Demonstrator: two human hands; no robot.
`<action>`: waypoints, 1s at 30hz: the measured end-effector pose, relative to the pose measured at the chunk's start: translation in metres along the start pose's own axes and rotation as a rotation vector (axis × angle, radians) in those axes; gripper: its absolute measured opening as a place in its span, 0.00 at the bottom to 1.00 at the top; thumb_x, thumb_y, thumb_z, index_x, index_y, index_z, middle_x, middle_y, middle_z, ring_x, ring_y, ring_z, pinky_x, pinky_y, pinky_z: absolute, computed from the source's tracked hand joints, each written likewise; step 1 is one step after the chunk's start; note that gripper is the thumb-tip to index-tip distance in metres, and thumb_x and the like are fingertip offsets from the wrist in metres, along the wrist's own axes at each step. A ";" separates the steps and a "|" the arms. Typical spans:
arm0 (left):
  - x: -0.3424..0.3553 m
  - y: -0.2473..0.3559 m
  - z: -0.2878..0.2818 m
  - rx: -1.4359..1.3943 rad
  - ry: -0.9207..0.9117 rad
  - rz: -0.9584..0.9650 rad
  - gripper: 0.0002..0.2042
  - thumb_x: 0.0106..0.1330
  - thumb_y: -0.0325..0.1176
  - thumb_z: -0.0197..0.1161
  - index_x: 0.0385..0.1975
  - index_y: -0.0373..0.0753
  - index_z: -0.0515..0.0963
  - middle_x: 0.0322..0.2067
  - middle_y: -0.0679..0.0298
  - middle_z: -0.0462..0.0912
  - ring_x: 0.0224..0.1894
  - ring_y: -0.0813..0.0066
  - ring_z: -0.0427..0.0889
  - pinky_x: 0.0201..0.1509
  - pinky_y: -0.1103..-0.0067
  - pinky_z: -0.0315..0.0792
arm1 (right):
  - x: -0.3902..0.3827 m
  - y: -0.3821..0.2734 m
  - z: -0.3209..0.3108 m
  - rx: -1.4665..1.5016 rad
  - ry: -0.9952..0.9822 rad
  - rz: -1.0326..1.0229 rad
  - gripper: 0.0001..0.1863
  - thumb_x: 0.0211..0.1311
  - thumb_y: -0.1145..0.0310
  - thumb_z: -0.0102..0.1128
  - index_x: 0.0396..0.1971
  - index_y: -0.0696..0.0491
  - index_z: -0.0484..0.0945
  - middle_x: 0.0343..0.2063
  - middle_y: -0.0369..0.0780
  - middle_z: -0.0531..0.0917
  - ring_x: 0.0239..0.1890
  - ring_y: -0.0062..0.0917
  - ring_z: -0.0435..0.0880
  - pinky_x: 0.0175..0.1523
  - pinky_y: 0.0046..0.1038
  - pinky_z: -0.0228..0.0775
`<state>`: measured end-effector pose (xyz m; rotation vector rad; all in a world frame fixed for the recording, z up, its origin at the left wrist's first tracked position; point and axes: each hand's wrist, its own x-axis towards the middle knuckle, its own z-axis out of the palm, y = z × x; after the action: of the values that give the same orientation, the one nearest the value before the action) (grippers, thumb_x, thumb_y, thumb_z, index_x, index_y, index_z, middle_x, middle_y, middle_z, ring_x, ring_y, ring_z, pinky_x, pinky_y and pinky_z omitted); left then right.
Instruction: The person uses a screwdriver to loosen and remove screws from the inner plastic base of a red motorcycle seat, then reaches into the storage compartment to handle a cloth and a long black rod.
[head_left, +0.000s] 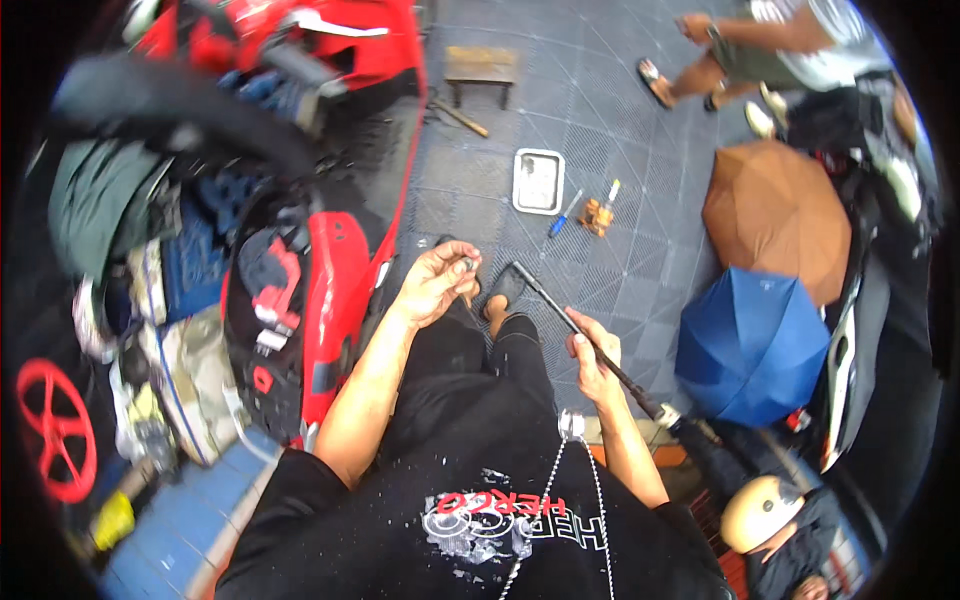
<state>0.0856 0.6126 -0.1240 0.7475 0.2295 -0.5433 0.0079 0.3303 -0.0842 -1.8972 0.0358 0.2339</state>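
My left hand is raised just above my knees, its thumb and fingers pinched on a small metal part whose exact kind is too small to tell. In my right hand is a long dark metal rod, wrapped by the fingers and slanting up and left. Its upper tip has a short knob or bend and points at the floor near my shoe. The rod's lower end runs back past my right wrist. The two hands are apart, and the rod does not touch the small part.
A red scooter stands close on my left. Ahead on the floor are a white tray, a blue-handled screwdriver, orange-brown pieces, a hammer and a low stool. Brown and blue umbrellas, plus people, are on the right.
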 end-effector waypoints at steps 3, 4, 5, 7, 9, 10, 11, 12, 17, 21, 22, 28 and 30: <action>-0.068 0.052 0.013 0.092 0.037 0.222 0.10 0.67 0.38 0.63 0.43 0.41 0.78 0.38 0.67 0.78 0.34 0.82 0.68 0.35 0.83 0.62 | 0.007 -0.078 0.020 0.058 -0.139 -0.168 0.20 0.64 0.65 0.49 0.48 0.64 0.78 0.12 0.35 0.69 0.16 0.16 0.67 0.24 0.22 0.59; -0.087 0.064 0.013 0.056 0.041 0.300 0.10 0.68 0.35 0.61 0.44 0.38 0.77 0.38 0.65 0.81 0.28 0.87 0.69 0.32 0.85 0.63 | 0.010 -0.097 0.028 0.081 -0.193 -0.215 0.20 0.64 0.65 0.50 0.48 0.64 0.78 0.12 0.35 0.70 0.16 0.16 0.68 0.24 0.22 0.59; -0.107 0.073 0.013 0.040 0.066 0.350 0.10 0.68 0.35 0.61 0.44 0.38 0.77 0.38 0.65 0.81 0.28 0.87 0.69 0.32 0.85 0.63 | 0.011 -0.116 0.037 0.101 -0.243 -0.253 0.20 0.63 0.64 0.50 0.47 0.65 0.79 0.12 0.35 0.70 0.17 0.16 0.68 0.24 0.22 0.58; -0.143 0.096 0.012 0.165 0.099 0.493 0.09 0.68 0.34 0.61 0.43 0.39 0.77 0.37 0.65 0.82 0.28 0.87 0.68 0.30 0.85 0.61 | 0.019 -0.143 0.062 0.090 -0.316 -0.315 0.21 0.63 0.64 0.51 0.46 0.65 0.79 0.12 0.35 0.70 0.17 0.16 0.67 0.24 0.21 0.57; -0.179 0.108 0.010 0.144 0.194 0.593 0.07 0.67 0.30 0.63 0.41 0.39 0.77 0.37 0.65 0.82 0.31 0.86 0.72 0.33 0.86 0.67 | 0.023 -0.166 0.087 0.069 -0.430 -0.325 0.21 0.62 0.63 0.51 0.46 0.65 0.80 0.12 0.35 0.69 0.16 0.16 0.67 0.24 0.22 0.56; -0.193 0.111 0.008 0.214 0.253 0.711 0.07 0.65 0.27 0.64 0.41 0.38 0.77 0.37 0.65 0.82 0.34 0.85 0.75 0.37 0.86 0.70 | 0.026 -0.179 0.100 0.030 -0.477 -0.371 0.21 0.62 0.63 0.51 0.47 0.64 0.79 0.12 0.35 0.69 0.16 0.16 0.66 0.24 0.22 0.55; -0.210 0.116 0.004 0.291 0.317 0.821 0.08 0.63 0.24 0.66 0.40 0.38 0.78 0.37 0.65 0.82 0.37 0.84 0.77 0.40 0.85 0.73 | 0.028 -0.189 0.114 0.022 -0.525 -0.391 0.21 0.62 0.63 0.51 0.47 0.64 0.79 0.12 0.35 0.69 0.16 0.16 0.66 0.24 0.22 0.55; -0.230 0.118 -0.001 0.175 0.381 0.750 0.09 0.59 0.22 0.68 0.37 0.37 0.78 0.37 0.65 0.82 0.42 0.81 0.80 0.47 0.84 0.75 | 0.029 -0.199 0.130 0.006 -0.570 -0.429 0.21 0.62 0.63 0.50 0.47 0.64 0.80 0.12 0.34 0.69 0.16 0.17 0.66 0.24 0.22 0.55; -0.302 0.123 -0.050 0.109 0.459 0.896 0.08 0.57 0.23 0.70 0.35 0.36 0.80 0.35 0.67 0.82 0.40 0.84 0.80 0.44 0.85 0.76 | 0.025 -0.246 0.200 -0.157 -0.779 -0.499 0.21 0.62 0.62 0.49 0.45 0.64 0.81 0.12 0.37 0.70 0.16 0.19 0.70 0.25 0.24 0.59; -0.349 0.122 -0.083 0.024 0.538 0.753 0.08 0.54 0.23 0.73 0.31 0.37 0.80 0.29 0.71 0.82 0.28 0.88 0.76 0.34 0.88 0.73 | 0.020 -0.274 0.253 -0.297 -0.949 -0.589 0.21 0.61 0.63 0.49 0.43 0.63 0.81 0.14 0.42 0.75 0.17 0.27 0.75 0.28 0.28 0.65; -0.357 0.117 -0.095 0.114 0.537 0.752 0.08 0.54 0.24 0.73 0.31 0.37 0.80 0.29 0.71 0.82 0.27 0.89 0.75 0.32 0.88 0.70 | 0.019 -0.276 0.265 -0.293 -0.962 -0.616 0.21 0.60 0.63 0.49 0.44 0.63 0.81 0.16 0.44 0.76 0.18 0.31 0.76 0.29 0.31 0.66; -0.393 0.124 -0.135 0.412 0.599 0.745 0.09 0.51 0.28 0.76 0.27 0.37 0.81 0.27 0.72 0.81 0.27 0.88 0.70 0.29 0.85 0.62 | 0.019 -0.286 0.314 -0.246 -1.140 -0.347 0.21 0.60 0.66 0.49 0.46 0.64 0.80 0.14 0.40 0.74 0.17 0.25 0.71 0.27 0.26 0.61; -0.392 0.123 -0.144 0.394 0.615 0.760 0.09 0.52 0.28 0.76 0.27 0.37 0.81 0.27 0.71 0.81 0.27 0.89 0.70 0.29 0.85 0.62 | 0.025 -0.271 0.322 -0.064 -1.136 0.092 0.20 0.62 0.68 0.48 0.47 0.66 0.78 0.13 0.32 0.67 0.16 0.17 0.60 0.24 0.22 0.50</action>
<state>-0.1770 0.9388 -0.0052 1.2939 0.3844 0.3940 0.0233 0.7254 0.0625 -1.5849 -0.6509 1.3405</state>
